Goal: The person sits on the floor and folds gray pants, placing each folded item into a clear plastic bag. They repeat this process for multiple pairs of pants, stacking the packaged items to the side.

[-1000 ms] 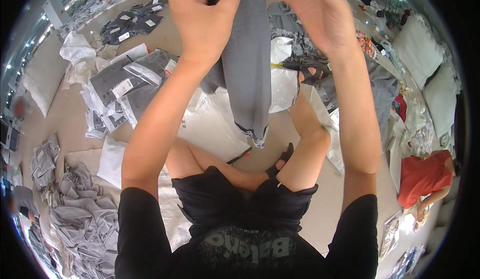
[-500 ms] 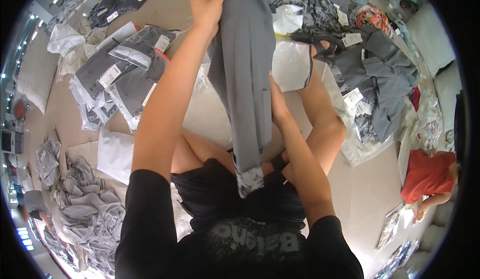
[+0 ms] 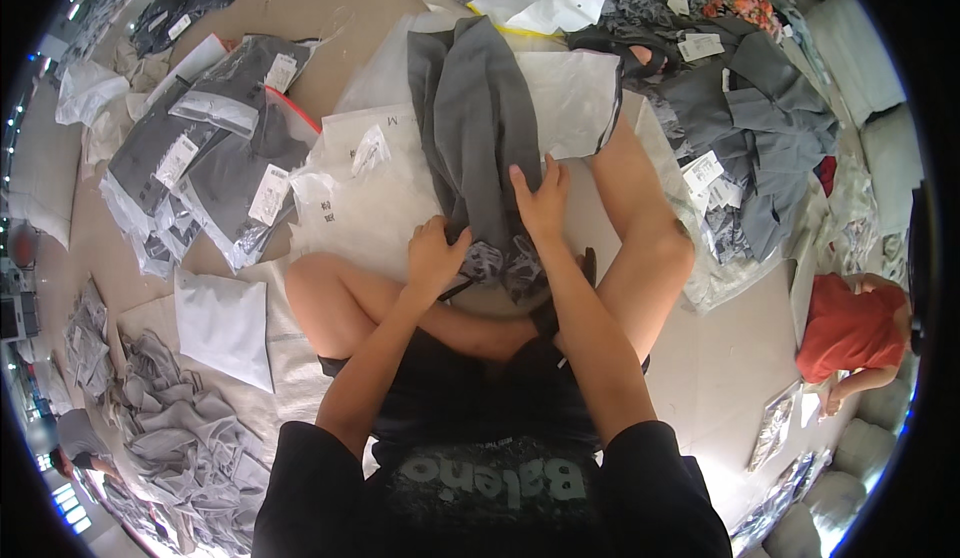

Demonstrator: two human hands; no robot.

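Observation:
Grey trousers (image 3: 480, 123) lie lengthwise in front of me, folded narrow, with two patterned cuff ends (image 3: 500, 266) toward me. My left hand (image 3: 437, 258) is at their lower left edge; its thumb touches the fabric and its bent fingers stand apart from the thumb. Along the right edge rests my right hand (image 3: 541, 203), thumb on the cloth and fingers spread beside it. Neither hand visibly grips the cloth. Under the trousers are a pale translucent bag (image 3: 375, 193) and a white bag (image 3: 575, 88) on the right.
Bagged dark garments with tags (image 3: 215, 143) lie at left, near a white packet (image 3: 225, 323) and a heap of grey clothes (image 3: 190, 428). Tagged grey garments (image 3: 760, 128) are piled at right. A person in red (image 3: 850, 328) sits at far right. My bent legs flank the work.
The trousers, held up lengthwise before, now lie on the bags. My left hand has come down from their far end to the near left edge. My right hand stays at the right edge.

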